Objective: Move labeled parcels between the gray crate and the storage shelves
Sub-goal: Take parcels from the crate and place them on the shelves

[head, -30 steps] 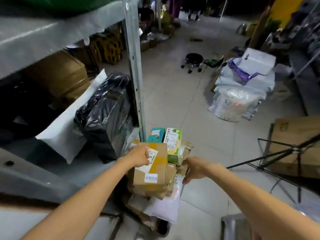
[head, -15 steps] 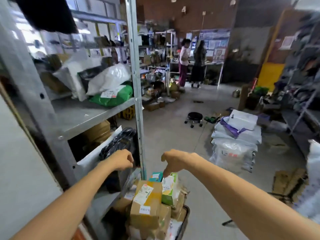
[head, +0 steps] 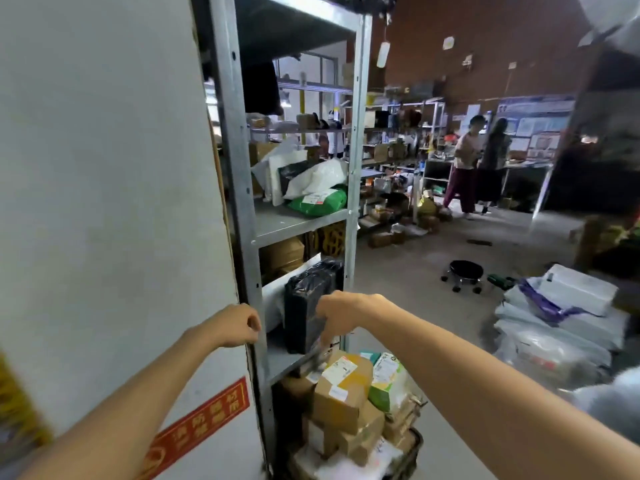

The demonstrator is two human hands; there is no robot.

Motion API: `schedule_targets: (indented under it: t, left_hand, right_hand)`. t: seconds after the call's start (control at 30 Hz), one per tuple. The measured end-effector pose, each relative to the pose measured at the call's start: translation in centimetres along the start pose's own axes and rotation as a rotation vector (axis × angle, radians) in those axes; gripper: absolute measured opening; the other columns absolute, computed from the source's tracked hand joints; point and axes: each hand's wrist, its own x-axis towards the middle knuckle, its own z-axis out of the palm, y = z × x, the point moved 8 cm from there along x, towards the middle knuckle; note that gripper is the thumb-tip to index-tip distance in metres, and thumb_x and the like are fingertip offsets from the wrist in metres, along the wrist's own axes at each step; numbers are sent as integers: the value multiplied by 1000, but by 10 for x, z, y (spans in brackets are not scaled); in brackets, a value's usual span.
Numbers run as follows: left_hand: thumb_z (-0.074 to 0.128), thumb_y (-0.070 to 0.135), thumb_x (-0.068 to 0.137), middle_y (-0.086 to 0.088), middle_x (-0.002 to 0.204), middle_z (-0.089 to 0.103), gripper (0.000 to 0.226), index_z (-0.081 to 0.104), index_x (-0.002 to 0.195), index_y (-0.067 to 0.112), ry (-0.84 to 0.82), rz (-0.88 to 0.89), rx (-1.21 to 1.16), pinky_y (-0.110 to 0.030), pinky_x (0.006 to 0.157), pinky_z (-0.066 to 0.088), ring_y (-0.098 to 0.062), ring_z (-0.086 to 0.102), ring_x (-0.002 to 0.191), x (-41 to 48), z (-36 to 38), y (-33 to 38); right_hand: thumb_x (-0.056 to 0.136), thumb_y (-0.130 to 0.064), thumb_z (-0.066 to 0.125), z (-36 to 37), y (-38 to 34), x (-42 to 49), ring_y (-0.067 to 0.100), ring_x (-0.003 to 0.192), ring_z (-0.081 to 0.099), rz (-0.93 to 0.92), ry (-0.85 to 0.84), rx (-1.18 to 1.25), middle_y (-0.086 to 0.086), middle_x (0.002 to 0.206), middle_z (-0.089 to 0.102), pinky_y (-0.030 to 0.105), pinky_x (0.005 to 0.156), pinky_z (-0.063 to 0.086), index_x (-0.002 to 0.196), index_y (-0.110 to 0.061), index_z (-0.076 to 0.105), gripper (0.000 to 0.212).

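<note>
The gray crate stands on the floor at the foot of the metal storage shelves, heaped with labeled parcels. On top lie a brown box with yellow tape and a green-and-white box. A black-wrapped parcel stands on the low shelf. My right hand hangs in front of its right edge, fingers pointing down; whether it grips the parcel is unclear. My left hand is curled into a fist by the shelf's front post and holds nothing.
A white wall with a red sign fills the left. A green bag and white bags sit on the middle shelf. A black stool and a pile of white sacks are on the floor. Two people stand far back.
My head lifted from the crate to the shelves. My left hand let go of the brown box and rose to the post. My right hand rose to the black parcel.
</note>
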Motion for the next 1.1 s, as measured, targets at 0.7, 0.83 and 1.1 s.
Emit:
schedule_targets:
  t: [0.7, 0.83, 1.1]
  left_hand:
    - [70, 26, 81, -6, 116, 65, 30, 68, 110, 20, 241, -1099, -170, -26, 82, 49, -25, 62, 105, -572, 50, -231]
    - [63, 20, 88, -7, 127, 60, 34, 63, 122, 15, 288, -1327, -247, -20, 78, 41, -22, 58, 113, -671, 82, -224]
    - [62, 22, 89, 0, 132, 55, 33, 62, 122, 19, 482, -1667, -315, -24, 91, 45, -19, 56, 115, -761, 114, -189]
  right_hand:
    - [80, -45, 74, 68, -546, -168, 31, 110, 57, -1142, -68, -179, 12, 123, 59, 44, 93, 50, 126, -5, 54, 64]
    - [82, -39, 75, 92, -615, -228, 28, 115, 54, -1381, -139, -205, 10, 135, 50, 35, 91, 48, 141, -13, 45, 71]
    - [78, -33, 77, 113, -682, -298, 21, 107, 59, -1713, -173, -349, 3, 125, 60, 37, 93, 50, 131, -16, 54, 60]
